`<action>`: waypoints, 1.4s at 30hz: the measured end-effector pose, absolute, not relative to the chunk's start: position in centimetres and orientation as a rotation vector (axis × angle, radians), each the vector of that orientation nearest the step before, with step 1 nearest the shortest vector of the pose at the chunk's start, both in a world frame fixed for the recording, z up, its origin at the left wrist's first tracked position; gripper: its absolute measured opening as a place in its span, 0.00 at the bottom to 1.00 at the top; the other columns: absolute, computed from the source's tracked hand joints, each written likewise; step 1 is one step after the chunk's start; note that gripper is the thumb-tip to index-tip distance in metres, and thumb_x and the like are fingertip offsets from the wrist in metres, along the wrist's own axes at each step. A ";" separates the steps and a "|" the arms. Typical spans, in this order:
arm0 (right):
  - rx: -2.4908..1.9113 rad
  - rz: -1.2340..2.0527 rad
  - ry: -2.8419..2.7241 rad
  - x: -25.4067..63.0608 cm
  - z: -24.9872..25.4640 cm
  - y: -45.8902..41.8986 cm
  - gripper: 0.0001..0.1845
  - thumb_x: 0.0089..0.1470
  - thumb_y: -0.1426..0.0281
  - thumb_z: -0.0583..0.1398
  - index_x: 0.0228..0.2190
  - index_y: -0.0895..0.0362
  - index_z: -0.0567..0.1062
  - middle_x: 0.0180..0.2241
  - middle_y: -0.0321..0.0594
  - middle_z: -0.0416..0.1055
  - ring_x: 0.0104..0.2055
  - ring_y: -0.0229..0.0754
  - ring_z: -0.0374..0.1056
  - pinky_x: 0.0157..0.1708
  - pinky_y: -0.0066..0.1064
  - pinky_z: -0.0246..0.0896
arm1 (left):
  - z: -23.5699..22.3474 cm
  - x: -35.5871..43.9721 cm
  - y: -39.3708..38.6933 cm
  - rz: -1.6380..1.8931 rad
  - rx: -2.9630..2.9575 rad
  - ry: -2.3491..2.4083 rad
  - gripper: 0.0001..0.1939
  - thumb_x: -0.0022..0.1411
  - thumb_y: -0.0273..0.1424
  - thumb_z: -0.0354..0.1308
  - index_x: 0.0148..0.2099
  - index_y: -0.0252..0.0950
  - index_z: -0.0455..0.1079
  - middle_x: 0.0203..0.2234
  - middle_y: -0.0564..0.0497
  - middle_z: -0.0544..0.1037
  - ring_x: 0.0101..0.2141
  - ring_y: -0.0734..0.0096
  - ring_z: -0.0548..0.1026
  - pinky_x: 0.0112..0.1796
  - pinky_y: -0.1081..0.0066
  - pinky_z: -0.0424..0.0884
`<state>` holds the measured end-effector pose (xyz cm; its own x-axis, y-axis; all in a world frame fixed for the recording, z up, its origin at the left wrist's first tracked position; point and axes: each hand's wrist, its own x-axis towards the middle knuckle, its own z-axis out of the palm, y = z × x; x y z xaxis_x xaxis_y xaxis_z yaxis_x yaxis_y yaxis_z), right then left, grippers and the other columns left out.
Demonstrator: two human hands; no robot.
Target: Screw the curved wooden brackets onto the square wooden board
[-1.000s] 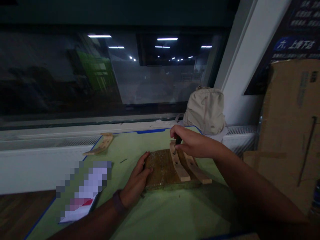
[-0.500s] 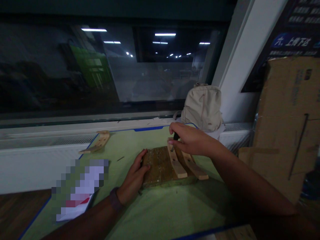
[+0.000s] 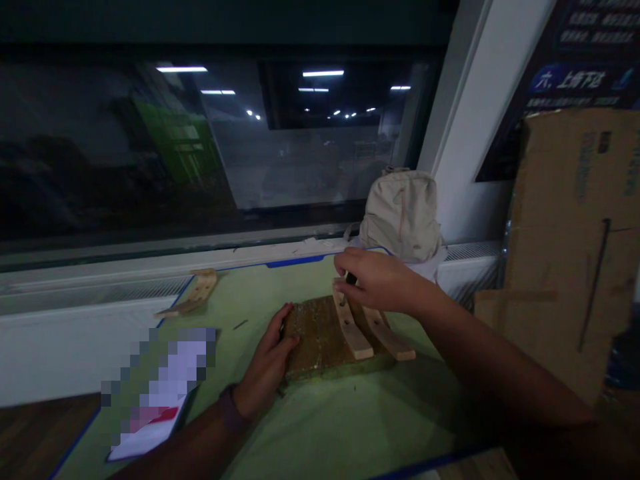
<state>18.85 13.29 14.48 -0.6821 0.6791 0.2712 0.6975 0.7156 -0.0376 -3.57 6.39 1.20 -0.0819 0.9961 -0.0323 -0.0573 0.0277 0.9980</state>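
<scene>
Curved wooden slat [image 3: 356,339], pale and smooth, with a bent profile and a dark hole along its length, lies across the right part of a brown wooden block [image 3: 313,343]. A second slat [image 3: 393,339] of the same shape runs beside it, a gap between them, its near end reaching past the block. The block is flat and thick, its top scuffed with whitish marks.

The right hand [image 3: 377,281], wrist bent and forearm coming in from the right, grips a dark-handled tool [image 3: 351,277] upright over the first slat's far half; whether the grey metal beneath is its shaft or a screw, I cannot tell. The left hand [image 3: 267,363], wearing a wristband [image 3: 231,405], clasps the block's left end, thumb on top and fingers along the side.

Farther out on the green tabletop [image 3: 310,440] are a booklet [image 3: 167,393], partly pixelated, and another curved wooden piece [image 3: 200,293] at the far left corner. Beyond stands a beige fabric backpack [image 3: 403,217].

Compared with a second ago, block and slats keep their arrangement and both hands their holds; the view has swung slightly right, and less of the dark handle shows.
</scene>
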 end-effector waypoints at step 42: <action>-0.818 0.160 -2.664 19.5 14.7 13.9 0.10 0.57 0.76 0.62 0.41 0.58 0.69 0.44 0.44 0.74 0.41 0.41 0.68 0.38 0.29 0.56 | 1.2 -3.8 6.3 1.274 1.054 1.260 0.37 0.55 0.35 0.62 0.67 0.38 0.62 0.65 0.44 0.66 0.64 0.50 0.65 0.62 0.58 0.60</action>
<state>19.48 13.89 14.65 -0.7727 0.5619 0.2953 0.5225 0.8272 -0.2066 -3.77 6.29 1.19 -0.1043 0.9922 -0.0679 -0.0781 0.0598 0.9951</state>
